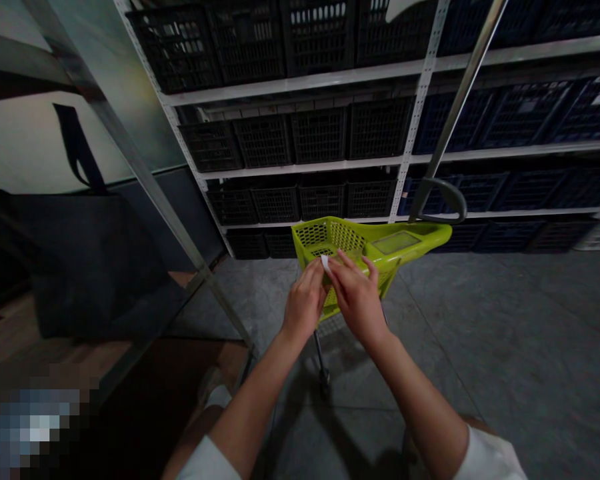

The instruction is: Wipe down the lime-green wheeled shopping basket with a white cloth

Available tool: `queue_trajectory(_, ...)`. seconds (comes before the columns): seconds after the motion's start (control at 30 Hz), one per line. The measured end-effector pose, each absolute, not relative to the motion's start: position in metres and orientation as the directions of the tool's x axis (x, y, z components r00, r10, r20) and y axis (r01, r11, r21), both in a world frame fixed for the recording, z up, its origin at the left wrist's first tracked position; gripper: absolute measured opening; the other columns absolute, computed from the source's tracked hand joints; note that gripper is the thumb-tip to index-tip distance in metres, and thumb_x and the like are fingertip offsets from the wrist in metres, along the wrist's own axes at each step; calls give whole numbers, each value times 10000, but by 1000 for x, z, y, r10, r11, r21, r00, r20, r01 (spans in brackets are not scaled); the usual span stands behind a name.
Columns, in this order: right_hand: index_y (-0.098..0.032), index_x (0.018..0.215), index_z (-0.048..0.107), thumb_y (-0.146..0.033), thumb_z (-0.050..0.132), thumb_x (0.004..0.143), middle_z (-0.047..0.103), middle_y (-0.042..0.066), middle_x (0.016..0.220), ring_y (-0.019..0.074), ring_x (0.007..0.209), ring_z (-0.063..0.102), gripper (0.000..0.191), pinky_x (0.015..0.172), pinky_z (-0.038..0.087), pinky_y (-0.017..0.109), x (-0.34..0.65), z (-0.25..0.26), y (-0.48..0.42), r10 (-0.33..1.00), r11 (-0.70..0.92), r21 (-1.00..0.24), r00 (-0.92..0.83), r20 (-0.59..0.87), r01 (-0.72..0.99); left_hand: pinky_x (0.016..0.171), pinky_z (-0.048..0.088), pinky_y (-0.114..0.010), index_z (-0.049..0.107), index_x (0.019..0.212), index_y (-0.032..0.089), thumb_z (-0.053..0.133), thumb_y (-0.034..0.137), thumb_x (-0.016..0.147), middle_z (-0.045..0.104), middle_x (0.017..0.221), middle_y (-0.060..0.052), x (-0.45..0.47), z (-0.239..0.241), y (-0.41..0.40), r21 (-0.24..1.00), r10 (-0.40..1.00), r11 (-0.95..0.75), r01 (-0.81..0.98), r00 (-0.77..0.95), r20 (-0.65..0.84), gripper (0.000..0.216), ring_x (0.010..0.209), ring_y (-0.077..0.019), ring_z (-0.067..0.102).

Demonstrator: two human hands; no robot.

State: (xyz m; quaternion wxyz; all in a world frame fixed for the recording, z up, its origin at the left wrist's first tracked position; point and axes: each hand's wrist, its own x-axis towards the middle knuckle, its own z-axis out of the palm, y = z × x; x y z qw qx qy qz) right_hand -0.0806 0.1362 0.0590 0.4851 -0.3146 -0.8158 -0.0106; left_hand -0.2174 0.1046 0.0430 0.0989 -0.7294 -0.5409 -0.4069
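My left hand (304,301) and right hand (357,297) are drawn close together, fingertips narrowed onto a small white paper slip (325,262). The left pinches its near edge and the right's fingers lie on its other side. How firmly the right grips it I cannot tell, as the fingers cover most of the paper. The slip sits between my hands, just above the near rim of the lime-green perforated plastic basket (420,235) on its wheeled stand.

I judge that thin paper like this wants a light pinch close to its edges, with both hands level and over the basket, so that it neither creases nor slips out.

A curved grey handle (450,195) rises from the basket's far right corner on a slanted metal pole (467,73). Beyond it stands a white metal shelving rack (410,159), loaded with black plastic crates (320,133) and, to the right, dark blue plastic crates (525,113). The grey concrete floor (505,333) lies under all of it.
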Motion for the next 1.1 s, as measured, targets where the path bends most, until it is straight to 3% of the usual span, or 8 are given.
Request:
queue_trajectory(0.17,-282,1213,648,-313,437,1026,727,39,1248,243,1383,507,283,1191,127,552,-43,63,163,453,834,-206,-421,786,512,1150,445,-462,411,1454,179,534,71,920,562,1440,-152,-221,44,103,292,723,-370,882,76,687,559,1381,-257,505)
queue_trajectory(0.37,-245,1118,684,-354,433,1022,745,71,1200,305,1362,525,289,1141,159,605,-26,59,180,551,623,-378,-41,834,684,1145,449,-459,378,1474,148,571,61,902,547,1453,-176,-219,45,103,276,719,-370,887,86,689,609,1374,-262,508)
queue_trajectory(0.57,-244,1237,627,-265,386,1039,709,55,1282,220,1355,538,313,1172,198,492,-83,59,134,522,796,-317,-320,791,515,1134,458,-470,411,1440,149,498,55,919,562,1427,-176,-220,44,103,285,714,-385,878,88,695,537,1380,-267,504)
queue_trajectory(0.67,-260,1221,639,-288,411,1034,713,47,1275,230,1382,508,296,1176,174,518,-71,61,142,499,805,-260,-371,783,533,1133,460,-473,413,1438,157,504,53,917,569,1418,-170,-221,44,104,277,709,-384,881,89,699,539,1370,-268,514)
queue_trajectory(0.93,-255,1104,685,-365,404,1028,732,77,1226,313,1401,478,311,1137,129,636,-28,59,180,549,546,-394,38,835,739,1137,457,-477,343,1492,166,567,63,901,544,1452,-173,-218,44,104,255,704,-380,889,99,703,641,1372,-264,510)
queue_trajectory(1.1,-256,1224,634,-271,381,1037,722,49,1257,226,1350,543,315,1180,153,529,-81,57,137,528,747,-310,-241,814,588,1139,452,-472,399,1456,158,533,81,914,556,1438,-171,-219,43,105,274,702,-387,881,88,707,563,1378,-266,506)
